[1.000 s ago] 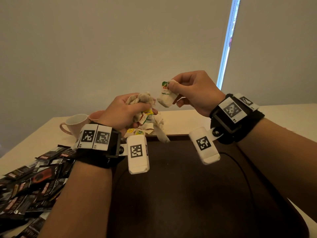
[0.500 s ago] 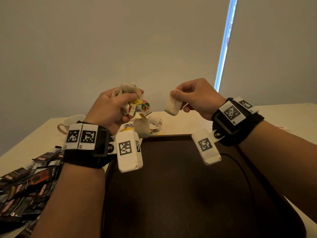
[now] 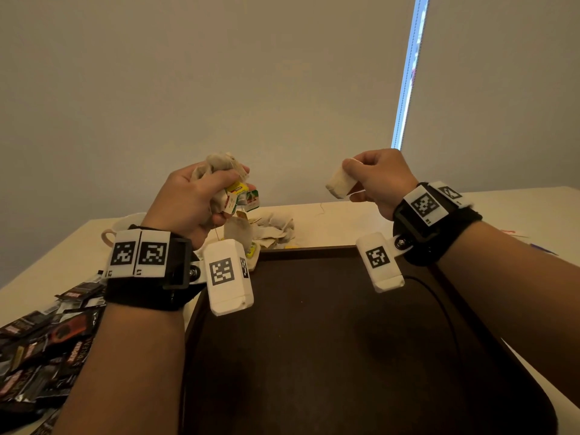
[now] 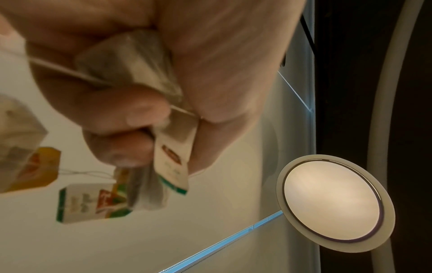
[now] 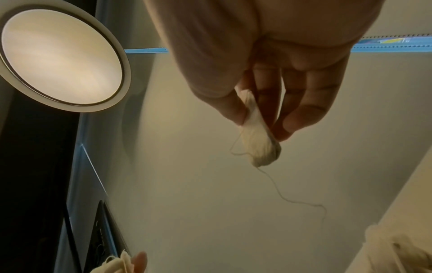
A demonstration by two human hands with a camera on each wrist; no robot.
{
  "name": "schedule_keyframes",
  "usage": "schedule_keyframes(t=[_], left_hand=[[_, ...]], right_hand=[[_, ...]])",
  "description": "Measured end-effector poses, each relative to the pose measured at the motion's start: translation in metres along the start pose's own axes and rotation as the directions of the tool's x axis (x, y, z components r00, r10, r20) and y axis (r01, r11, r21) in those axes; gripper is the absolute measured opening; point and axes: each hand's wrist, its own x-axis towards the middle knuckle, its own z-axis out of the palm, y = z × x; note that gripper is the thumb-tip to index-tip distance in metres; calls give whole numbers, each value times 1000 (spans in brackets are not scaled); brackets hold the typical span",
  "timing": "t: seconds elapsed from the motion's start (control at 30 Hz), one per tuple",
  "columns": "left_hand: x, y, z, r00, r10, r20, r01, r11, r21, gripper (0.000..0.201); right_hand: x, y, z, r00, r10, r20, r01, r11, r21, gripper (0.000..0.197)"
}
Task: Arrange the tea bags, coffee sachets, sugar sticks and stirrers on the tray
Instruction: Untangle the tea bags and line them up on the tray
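Separating: right hand (image 3: 378,180) is pinching one pale paper tea bag (image 3: 340,183) between thumb and fingertips, lifted clear so its loose white string (image 5: 292,195) is dangling free of the rest.
Left hand (image 3: 191,199): fingers are curling round a crumpled bunch of tea bags with yellow and green paper tags (image 3: 233,191), probably to keep the tangle anchored while one bag is being pulled away.
Hanging: one bag and several tags are drooping below that fist on threads, so snagging looks likely.
Tray: dark brown rounded tray (image 3: 345,356) is lying bare under both wrists, its far rim at 12 o'clock.
Supply: more pale tea bags in a heap (image 3: 273,229) are lying on the white table (image 3: 345,221) just beyond that rim, at 11 o'clock.
Sachets: black coffee sachets (image 3: 47,346) are piling at 8 o'clock, off the tray.
Cup: a white mug (image 3: 108,237) is standing at 10 o'clock.
Room: the whole tray floor is offering open space; the raised rim is the only edge to clear.
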Motion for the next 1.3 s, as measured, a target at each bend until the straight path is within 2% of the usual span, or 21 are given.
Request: schedule_keyframes(t=[0.07,0.13,0.3,0.43,0.57,0.7,0.9,1.13,1.3], left_hand=[[0,-1,2,1000,18,-8,-17,999,41,13],[0,-3,5,999,38,3,-38,995,89,16],[-2,0,1,999,42,-28,-38,992,124,18],[-1,3,-7,998,33,-61,-29,997,72,16],[-1,4,-7,998,38,-57,-34,997,66,22],[1,3,-8,998,26,-52,-24,998,52,17],[1,2,-7,998,36,-50,-34,999,35,15],[3,-1,-4,999,34,-32,-33,998,44,13],[3,-3,-2,999,32,-17,-32,999,42,11]], right_hand=[[-2,0,0,999,-1,48,1,1000,7,9],[-6,-2,2,987,-31,156,31,1000,4,14],[-12,-10,15,923,-124,364,172,980,-104,18],[-5,-9,31,868,-41,495,200,941,-273,20],[6,1,52,810,132,571,192,861,-472,17],[13,17,69,765,292,574,156,781,-605,9],[22,36,89,740,383,553,123,731,-671,12],[32,39,91,798,383,464,79,698,-712,24],[34,34,79,830,317,459,84,743,-665,23]])
